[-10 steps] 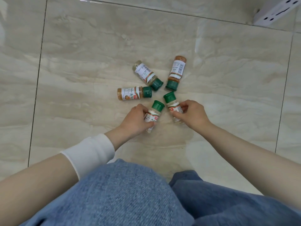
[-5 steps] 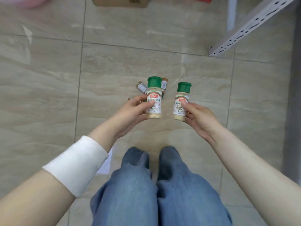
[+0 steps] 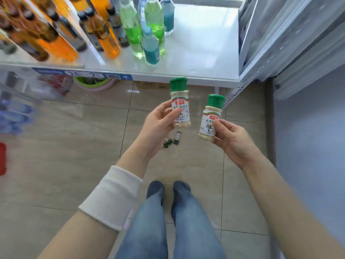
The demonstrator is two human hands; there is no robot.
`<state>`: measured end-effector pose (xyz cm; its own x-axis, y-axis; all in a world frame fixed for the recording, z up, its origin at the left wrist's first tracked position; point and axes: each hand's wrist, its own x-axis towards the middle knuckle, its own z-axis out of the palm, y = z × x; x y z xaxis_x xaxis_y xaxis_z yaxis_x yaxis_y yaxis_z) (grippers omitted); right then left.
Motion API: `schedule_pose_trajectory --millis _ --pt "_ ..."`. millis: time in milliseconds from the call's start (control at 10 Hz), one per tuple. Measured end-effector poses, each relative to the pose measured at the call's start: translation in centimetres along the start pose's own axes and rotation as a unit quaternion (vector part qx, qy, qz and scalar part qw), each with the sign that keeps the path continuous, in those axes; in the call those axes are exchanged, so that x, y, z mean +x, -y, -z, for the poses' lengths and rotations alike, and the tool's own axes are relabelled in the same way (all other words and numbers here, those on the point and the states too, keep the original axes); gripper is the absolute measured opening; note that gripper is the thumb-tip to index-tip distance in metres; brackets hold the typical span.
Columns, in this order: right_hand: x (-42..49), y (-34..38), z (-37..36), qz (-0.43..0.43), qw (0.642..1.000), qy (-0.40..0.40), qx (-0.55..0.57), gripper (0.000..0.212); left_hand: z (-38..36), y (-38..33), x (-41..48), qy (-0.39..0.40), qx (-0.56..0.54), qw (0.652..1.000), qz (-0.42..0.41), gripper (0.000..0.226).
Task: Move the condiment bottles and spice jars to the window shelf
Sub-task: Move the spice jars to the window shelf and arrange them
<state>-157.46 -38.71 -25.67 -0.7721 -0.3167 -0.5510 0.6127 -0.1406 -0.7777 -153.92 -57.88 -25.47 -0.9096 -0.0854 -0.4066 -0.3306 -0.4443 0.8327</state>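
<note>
Where I stand: facing the white shelf (image 3: 201, 45), on the tiled floor (image 3: 74, 146), with both forearms raised ahead of me.
Left arm: it reaches forward and up, with a white cuff (image 3: 112, 197) round the forearm.
Left hand (image 3: 156, 128): the palm is turned inward, the thumb lies across the label and the fingers curl behind, gripping the left jar (image 3: 180, 98).
Left jar: it is upright in the air with its green cap up, just below the shelf's front edge.
Right arm: it is bare and comes in from the lower right.
Right hand (image 3: 233, 143): the thumb presses the label and the fingers curl underneath, gripping the right jar (image 3: 211, 113).
Right jar: it leans slightly, lower than the left jar and apart from it.
Floor jars (image 3: 170, 142): they are green-capped and lie on the tiles below my hands; the count is unclear.
Drink bottles (image 3: 130, 25): they stand on the shelf's left and back.
</note>
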Motion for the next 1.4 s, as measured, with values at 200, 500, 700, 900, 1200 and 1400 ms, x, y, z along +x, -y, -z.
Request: schedule_pose_trajectory --millis 200,500,700,900,1200,1400 --pt "-3.3 12.4 -0.8 0.112 0.993 -0.006 -0.017 0.031 -7.3 -8.3 -1.1 -0.014 -0.001 0.995 -0.099 0.028" --pt "-2.6 24.6 -3.8 0.215 0.976 -0.009 -0.041 0.032 -12.2 -19.5 2.3 0.016 0.065 0.979 -0.194 0.019" --pt "-1.2 32.0 -4.1 0.299 0.951 -0.046 -0.070 0.052 -15.3 -25.2 5.0 0.095 0.123 0.957 -0.245 0.019" --pt "4.5 39.8 -2.9 0.365 0.917 -0.119 -0.111 0.040 -19.3 -27.3 8.2 0.125 0.095 0.955 -0.252 0.034" --pt "15.5 50.1 -5.2 0.375 0.902 -0.173 -0.126 0.055 -26.7 -30.6 13.2 0.065 0.083 0.958 -0.265 0.027" --pt "22.3 53.7 -4.8 0.365 0.888 -0.209 -0.187 0.035 -29.8 -32.0 15.9 0.018 0.058 0.959 -0.276 0.025"
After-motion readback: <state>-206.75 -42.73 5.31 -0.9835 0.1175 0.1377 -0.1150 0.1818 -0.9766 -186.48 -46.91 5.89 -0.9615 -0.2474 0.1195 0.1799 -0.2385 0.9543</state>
